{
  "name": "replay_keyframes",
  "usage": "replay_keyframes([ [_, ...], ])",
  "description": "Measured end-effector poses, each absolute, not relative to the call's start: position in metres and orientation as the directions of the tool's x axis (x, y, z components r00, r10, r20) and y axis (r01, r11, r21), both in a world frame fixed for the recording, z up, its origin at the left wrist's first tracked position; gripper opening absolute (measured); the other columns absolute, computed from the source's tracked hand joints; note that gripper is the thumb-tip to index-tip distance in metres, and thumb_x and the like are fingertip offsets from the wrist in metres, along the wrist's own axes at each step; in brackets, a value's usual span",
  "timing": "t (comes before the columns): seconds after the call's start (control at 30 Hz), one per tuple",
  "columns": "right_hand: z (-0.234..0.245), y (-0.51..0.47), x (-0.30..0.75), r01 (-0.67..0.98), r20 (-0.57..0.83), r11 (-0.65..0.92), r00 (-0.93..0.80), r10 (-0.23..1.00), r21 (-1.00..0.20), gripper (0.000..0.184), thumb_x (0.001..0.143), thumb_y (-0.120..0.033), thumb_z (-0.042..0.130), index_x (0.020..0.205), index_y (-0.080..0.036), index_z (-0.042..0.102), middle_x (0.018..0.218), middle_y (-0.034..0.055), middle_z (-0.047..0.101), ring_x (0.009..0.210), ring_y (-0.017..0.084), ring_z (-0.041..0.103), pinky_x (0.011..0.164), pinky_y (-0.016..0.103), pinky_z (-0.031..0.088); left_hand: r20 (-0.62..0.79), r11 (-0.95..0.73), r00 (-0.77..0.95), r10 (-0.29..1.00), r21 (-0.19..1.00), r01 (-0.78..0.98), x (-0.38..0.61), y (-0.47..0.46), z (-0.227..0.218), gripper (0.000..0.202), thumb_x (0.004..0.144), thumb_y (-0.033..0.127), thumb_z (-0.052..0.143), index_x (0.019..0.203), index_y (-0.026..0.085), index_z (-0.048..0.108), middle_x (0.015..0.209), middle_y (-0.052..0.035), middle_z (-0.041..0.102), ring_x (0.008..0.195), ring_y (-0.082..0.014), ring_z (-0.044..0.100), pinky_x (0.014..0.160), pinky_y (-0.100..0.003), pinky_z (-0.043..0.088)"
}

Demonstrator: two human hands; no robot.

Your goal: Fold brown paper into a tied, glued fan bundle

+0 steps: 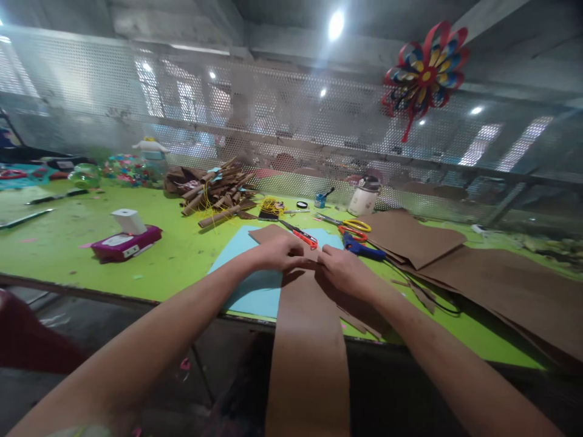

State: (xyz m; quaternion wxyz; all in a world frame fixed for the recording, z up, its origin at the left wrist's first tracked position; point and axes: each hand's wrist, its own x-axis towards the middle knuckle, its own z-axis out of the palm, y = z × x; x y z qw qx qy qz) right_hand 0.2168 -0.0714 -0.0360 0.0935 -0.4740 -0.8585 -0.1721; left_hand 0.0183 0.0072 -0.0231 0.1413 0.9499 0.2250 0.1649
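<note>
A long strip of brown paper (312, 340) runs from the table down over its front edge toward me. Both hands grip its upper part, which looks folded or curled between them. My left hand (283, 252) pinches it from the left, fingers bent. My right hand (344, 270) closes on its right side. Just beyond the hands lies a red-orange utility knife (304, 238). Under the paper is a light blue sheet (255, 294). A blue glue gun (363, 247) rests right of my right hand, near orange-handled scissors (353, 233).
Large brown paper sheets (514, 279) cover the right side. Rolled brown paper pieces (223, 191) are heaped at the back, near a tangle of yellow string (272, 206). A white jar (364, 195) stands behind. On the left sits a purple box (127, 243). A paper flower (427, 74) hangs above.
</note>
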Motion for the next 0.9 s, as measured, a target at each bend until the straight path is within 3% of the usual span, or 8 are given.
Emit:
replay_keyframes([
  [0.13,-0.040,-0.071,0.214,0.842,0.434,0.506,-0.534,0.726,0.189,0.012,0.088,-0.013,0.042,0.085,-0.015,0.053,0.088,0.0066,0.055,0.071,0.015,0.050,0.063,0.027,0.035,0.239,-0.805,0.833,0.499,0.484,0.344,0.017,0.013,-0.021,0.042,0.091,0.040,0.034,0.071,0.013,0.059,0.063,0.0002,0.053,0.058,-0.0109,0.044,0.055,-0.022,0.029],
  [0.33,-0.051,-0.065,0.215,0.813,0.508,0.569,-0.544,0.667,0.124,0.014,0.089,-0.011,0.039,0.085,-0.015,0.052,0.081,0.0060,0.055,0.073,0.017,0.049,0.068,0.028,0.039,0.138,-0.685,0.870,0.474,0.679,0.266,0.012,0.014,-0.021,0.039,0.090,0.044,0.038,0.088,0.014,0.063,0.080,-0.0019,0.061,0.070,-0.0127,0.050,0.064,-0.022,0.036],
  [0.47,-0.053,-0.061,0.216,0.811,0.560,0.579,-0.520,0.645,0.085,0.015,0.088,-0.010,0.039,0.080,-0.015,0.051,0.080,0.0061,0.054,0.073,0.017,0.048,0.070,0.028,0.041,0.115,-0.662,0.874,0.473,0.701,0.266,0.011,0.009,-0.018,0.036,0.087,0.045,0.045,0.096,0.016,0.065,0.074,-0.0013,0.062,0.062,-0.0123,0.050,0.059,-0.022,0.036],
  [0.6,-0.052,-0.061,0.216,0.791,0.567,0.611,-0.512,0.645,0.020,0.015,0.087,-0.010,0.040,0.080,-0.015,0.051,0.082,0.0070,0.054,0.075,0.017,0.048,0.071,0.029,0.041,0.128,-0.680,0.871,0.475,0.682,0.270,0.013,0.007,-0.018,0.031,0.084,0.042,0.050,0.087,0.016,0.067,0.071,-0.0009,0.061,0.062,-0.0121,0.050,0.057,-0.021,0.036],
  [0.77,-0.042,-0.066,0.218,0.722,0.533,0.635,-0.435,0.726,-0.275,0.004,0.082,-0.015,0.050,0.082,-0.016,0.055,0.083,0.0047,0.056,0.074,0.015,0.051,0.068,0.027,0.042,0.127,-0.708,0.866,0.483,0.639,0.302,0.014,0.006,-0.019,0.028,0.085,0.034,0.048,0.085,0.015,0.067,0.073,-0.0012,0.063,0.064,-0.0117,0.050,0.058,-0.020,0.036],
  [0.9,-0.033,-0.063,0.224,0.623,0.439,0.544,-0.334,0.834,-0.562,0.017,0.078,-0.023,0.058,0.093,-0.016,0.060,0.091,0.0051,0.062,0.078,0.015,0.056,0.068,0.026,0.044,0.155,-0.739,0.879,0.450,0.618,0.269,0.016,0.005,-0.019,0.026,0.086,0.029,0.047,0.094,0.015,0.066,0.078,-0.0021,0.064,0.067,-0.0117,0.052,0.059,-0.020,0.036],
])
